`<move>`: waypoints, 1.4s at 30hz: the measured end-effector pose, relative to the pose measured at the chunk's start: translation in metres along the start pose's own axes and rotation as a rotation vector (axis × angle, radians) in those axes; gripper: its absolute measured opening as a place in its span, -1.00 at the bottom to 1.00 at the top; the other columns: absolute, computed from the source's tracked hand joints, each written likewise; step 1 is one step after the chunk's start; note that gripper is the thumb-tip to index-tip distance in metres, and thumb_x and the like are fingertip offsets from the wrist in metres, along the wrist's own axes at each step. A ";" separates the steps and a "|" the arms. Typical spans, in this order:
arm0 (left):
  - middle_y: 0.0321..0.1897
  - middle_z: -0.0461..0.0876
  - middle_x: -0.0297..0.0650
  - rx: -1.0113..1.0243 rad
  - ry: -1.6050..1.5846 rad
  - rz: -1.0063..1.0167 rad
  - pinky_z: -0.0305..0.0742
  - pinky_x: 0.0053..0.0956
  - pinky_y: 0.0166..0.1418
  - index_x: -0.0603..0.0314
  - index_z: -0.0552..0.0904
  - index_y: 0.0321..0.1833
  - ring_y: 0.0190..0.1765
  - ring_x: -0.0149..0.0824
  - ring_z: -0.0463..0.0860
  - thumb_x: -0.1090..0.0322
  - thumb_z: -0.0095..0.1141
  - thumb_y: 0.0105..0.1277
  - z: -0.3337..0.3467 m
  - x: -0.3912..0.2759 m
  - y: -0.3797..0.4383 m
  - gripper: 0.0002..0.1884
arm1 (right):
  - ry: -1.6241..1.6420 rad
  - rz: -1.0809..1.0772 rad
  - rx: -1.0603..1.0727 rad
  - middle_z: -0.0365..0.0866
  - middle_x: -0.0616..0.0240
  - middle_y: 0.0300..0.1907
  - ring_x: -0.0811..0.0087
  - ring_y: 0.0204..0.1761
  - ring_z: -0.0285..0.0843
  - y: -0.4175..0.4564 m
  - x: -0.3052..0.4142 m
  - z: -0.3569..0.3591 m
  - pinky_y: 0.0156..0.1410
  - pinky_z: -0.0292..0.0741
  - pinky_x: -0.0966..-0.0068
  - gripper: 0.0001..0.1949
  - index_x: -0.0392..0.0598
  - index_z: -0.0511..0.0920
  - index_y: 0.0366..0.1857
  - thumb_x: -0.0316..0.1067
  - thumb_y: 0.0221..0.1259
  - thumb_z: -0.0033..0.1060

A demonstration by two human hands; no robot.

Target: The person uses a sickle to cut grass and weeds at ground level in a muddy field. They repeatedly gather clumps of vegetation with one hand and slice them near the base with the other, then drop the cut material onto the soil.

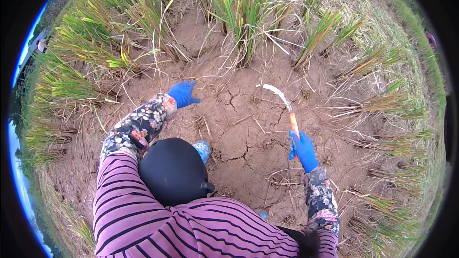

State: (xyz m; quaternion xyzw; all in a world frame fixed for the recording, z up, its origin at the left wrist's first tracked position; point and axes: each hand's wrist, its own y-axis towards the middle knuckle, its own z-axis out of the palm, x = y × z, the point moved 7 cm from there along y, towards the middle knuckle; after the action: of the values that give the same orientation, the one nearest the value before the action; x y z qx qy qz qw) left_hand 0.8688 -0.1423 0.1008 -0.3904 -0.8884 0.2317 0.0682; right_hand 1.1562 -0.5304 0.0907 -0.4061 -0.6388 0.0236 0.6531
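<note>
My right hand (pixel 303 148), in a blue knitted glove, is closed around the orange handle of a sickle (pixel 279 93). The sickle's curved, pale blade points forward and bends left above cracked soil. My left hand (pixel 183 94), gloved in blue too, is held out to the left over the soil with its fingers apart and nothing in it. Ahead of both hands stands a clump of rice plants (pixel 245 25), green above and tan at the base. Floral sleeves cover both forearms.
Leafy rice clumps (pixel 86 53) stand at the left. Shorter, leaning rice clumps (pixel 387 107) line the right side, with flattened straw (pixel 401 53) beyond. Dry, cracked soil (pixel 236 125) with stubble and loose stalks lies before me. A blue patterned shoe (pixel 203 151) shows beside my dark-clad knee.
</note>
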 end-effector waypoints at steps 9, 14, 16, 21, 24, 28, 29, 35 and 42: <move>0.36 0.37 0.20 -0.511 -0.760 0.316 0.35 -0.20 0.41 0.24 0.07 0.54 0.36 0.12 0.44 -0.25 0.47 -0.06 -0.141 -0.132 0.162 0.21 | 0.505 0.175 0.030 0.41 0.43 -0.64 0.50 -0.72 0.35 0.155 0.007 0.090 -0.60 0.45 0.36 -0.67 0.01 0.44 -0.37 0.04 0.42 0.09; 0.07 0.65 0.04 -0.459 -0.804 0.356 0.51 -0.17 0.19 0.05 0.44 0.35 0.11 0.07 0.63 -0.12 0.44 0.02 -0.125 -0.111 0.182 -0.17 | 0.476 0.322 0.178 0.39 0.47 -0.65 0.52 -0.72 0.31 0.201 0.011 0.183 -0.61 0.39 0.40 -0.61 0.01 0.45 -0.39 0.12 0.41 0.05; -0.02 0.68 0.04 -0.439 -0.784 0.382 0.54 -0.15 0.12 0.08 0.58 0.19 0.04 0.07 0.66 -0.08 0.41 0.06 -0.127 -0.124 0.179 -0.34 | 0.460 0.274 0.155 0.38 0.46 -0.66 0.52 -0.73 0.29 0.221 0.021 0.196 -0.62 0.37 0.39 -0.61 0.02 0.44 -0.45 0.11 0.42 0.05; -0.14 0.71 0.03 -0.505 -0.794 0.269 0.56 -0.16 0.04 0.09 0.67 0.03 -0.05 0.05 0.69 -0.08 0.35 0.11 -0.131 -0.130 0.187 -0.49 | 0.410 0.112 0.055 0.38 0.41 -0.68 0.50 -0.75 0.32 0.241 0.029 0.202 -0.68 0.34 0.42 -0.63 0.01 0.42 -0.47 0.04 0.43 0.03; -0.21 0.73 0.03 -0.551 -0.921 0.150 0.58 -0.16 -0.02 0.13 0.69 -0.01 -0.11 0.07 0.71 -0.05 0.32 0.14 -0.128 -0.099 0.185 -0.52 | 0.415 0.123 -0.016 0.39 0.40 -0.68 0.50 -0.76 0.35 0.168 0.006 0.226 -0.71 0.33 0.45 -0.63 -0.03 0.41 -0.45 0.03 0.44 0.02; -0.22 0.74 0.07 -0.642 -1.043 -0.087 0.60 -0.19 0.01 0.27 0.69 -0.07 -0.09 0.01 0.73 -0.09 0.34 0.13 -0.114 -0.017 0.202 -0.47 | 0.233 0.235 0.125 0.40 0.47 -0.63 0.60 -0.71 0.32 0.011 -0.102 0.263 -0.64 0.34 0.53 -0.71 -0.05 0.46 -0.38 -0.08 0.44 0.11; -0.21 0.73 0.10 -0.597 -0.897 -0.133 0.60 -0.19 0.01 0.27 0.69 -0.08 -0.10 0.04 0.73 -0.11 0.35 0.12 -0.106 0.003 0.194 -0.46 | 0.212 0.202 0.148 0.40 0.47 -0.63 0.61 -0.70 0.32 0.005 -0.099 0.263 -0.64 0.34 0.53 -0.71 -0.05 0.47 -0.37 -0.08 0.44 0.11; -0.11 0.69 0.09 -0.332 -0.468 -0.143 0.52 -0.13 0.14 0.13 0.66 0.02 0.02 0.08 0.65 -0.11 0.35 0.10 -0.046 0.026 0.052 -0.45 | 0.457 0.093 -0.027 0.39 0.49 -0.62 0.63 -0.71 0.31 0.031 -0.062 0.207 -0.65 0.36 0.57 -0.73 -0.05 0.48 -0.30 -0.07 0.45 0.09; -0.32 0.71 0.10 -0.090 -0.087 -0.665 0.55 -0.08 -0.03 0.22 0.71 -0.22 -0.12 0.12 0.68 -0.07 0.34 0.09 0.120 0.243 -0.251 -0.55 | 0.647 -0.009 -0.101 0.34 0.51 -0.65 0.63 -0.74 0.28 0.043 -0.033 0.175 -0.69 0.35 0.56 -0.74 -0.02 0.46 -0.29 -0.07 0.45 0.07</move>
State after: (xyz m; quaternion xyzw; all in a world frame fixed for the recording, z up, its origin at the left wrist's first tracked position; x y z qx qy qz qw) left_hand 0.5001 -0.1568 0.0973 -0.0717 -0.9785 0.1736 0.0848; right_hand 1.0220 -0.4316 0.0143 -0.4216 -0.4002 -0.1413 0.8013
